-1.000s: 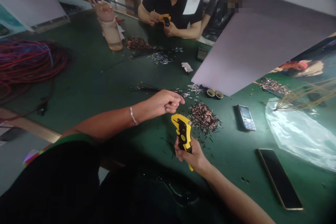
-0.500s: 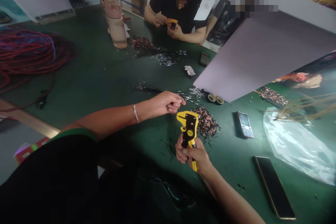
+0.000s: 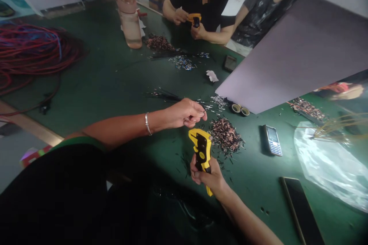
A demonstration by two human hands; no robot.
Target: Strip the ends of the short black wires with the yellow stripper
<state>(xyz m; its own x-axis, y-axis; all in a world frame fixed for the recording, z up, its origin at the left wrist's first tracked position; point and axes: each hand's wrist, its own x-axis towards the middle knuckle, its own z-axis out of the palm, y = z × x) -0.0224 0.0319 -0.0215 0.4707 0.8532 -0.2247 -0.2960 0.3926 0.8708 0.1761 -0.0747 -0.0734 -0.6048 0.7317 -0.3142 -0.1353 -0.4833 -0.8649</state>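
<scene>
My right hand grips the handle of a yellow and black wire stripper, its jaw end pointing up and away from me. My left hand hovers just above the tool's jaws with thumb and fingers pinched together; whatever small thing sits between them is too small to make out. A pile of short copper-coloured wire pieces lies on the green table just right of the tool. Thin dark wires lie beyond my left hand.
A keypad phone and a dark smartphone lie to the right, beside a clear plastic bag. Two tape rolls sit near a large grey board. Red cable coils fill the left. A person opposite holds another yellow stripper; a pink bottle stands nearby.
The tool's jaw end has tilted slightly left and lowered a little. My left hand stays pinched above it, shifted slightly right. The view has drifted.
</scene>
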